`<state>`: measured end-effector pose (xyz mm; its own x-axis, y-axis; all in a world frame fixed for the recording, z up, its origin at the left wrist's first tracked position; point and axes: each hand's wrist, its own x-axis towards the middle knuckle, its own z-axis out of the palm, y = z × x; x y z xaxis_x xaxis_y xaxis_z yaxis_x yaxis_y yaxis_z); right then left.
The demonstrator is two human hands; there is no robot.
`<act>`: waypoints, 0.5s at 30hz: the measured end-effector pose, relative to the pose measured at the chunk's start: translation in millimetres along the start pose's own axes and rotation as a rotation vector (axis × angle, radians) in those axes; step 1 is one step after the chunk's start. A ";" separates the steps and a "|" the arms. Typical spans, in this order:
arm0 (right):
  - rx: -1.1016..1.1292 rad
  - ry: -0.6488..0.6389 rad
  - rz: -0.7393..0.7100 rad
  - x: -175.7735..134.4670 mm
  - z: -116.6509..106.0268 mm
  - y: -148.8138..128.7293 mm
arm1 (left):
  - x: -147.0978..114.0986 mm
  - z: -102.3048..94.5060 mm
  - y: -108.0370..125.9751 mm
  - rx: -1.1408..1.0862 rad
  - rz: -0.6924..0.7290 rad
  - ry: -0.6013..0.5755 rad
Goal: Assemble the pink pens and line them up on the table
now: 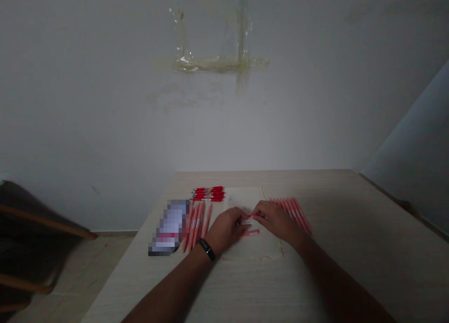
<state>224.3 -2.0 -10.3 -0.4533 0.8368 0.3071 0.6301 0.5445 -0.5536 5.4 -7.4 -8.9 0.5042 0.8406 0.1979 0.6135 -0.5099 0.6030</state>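
Note:
My left hand (228,227) and my right hand (275,220) meet over a pale sheet (252,250) on the table. Between their fingertips is a thin pink pen part (249,216), pinched from both sides; its exact shape is too small and partly hidden. Just below them, a short pink piece (251,232) lies on the sheet. Several pink pens (195,227) rest left of my left hand, one of them a little apart. To the right, beside my right hand, more pink pens (294,211) lie in a slanting row. A black band circles my left wrist.
Several red pens (208,193) lie stacked sideways behind the sheet's left edge. A phone (170,227) with a blurred screen lies near the left edge of the table (228,299). A wall (298,103) with old tape stands behind, and a dark wooden chair (28,248) is at left.

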 end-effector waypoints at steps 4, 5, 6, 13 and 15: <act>-0.047 0.022 0.016 0.6 -7.2 4.5 | -2.0 0.4 -2.5 0.055 0.070 -0.055; -0.055 0.030 0.016 0.6 -8.6 4.6 | -2.4 0.8 -3.2 0.065 0.086 -0.074; -0.063 0.038 0.017 0.6 -9.8 4.5 | -2.8 1.3 -3.8 0.073 0.097 -0.092; -0.080 0.068 0.005 0.6 -12.8 3.4 | -3.1 3.2 -2.9 0.116 0.114 -0.146; -0.078 0.078 -0.005 0.3 -12.5 5.1 | -2.4 1.6 -1.6 0.114 0.094 -0.109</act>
<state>235.2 1.8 -3.4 -0.4080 0.8341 0.3713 0.6764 0.5493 -0.4907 4.2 -8.9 -11.6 0.6219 0.7665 0.1604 0.6224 -0.6080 0.4929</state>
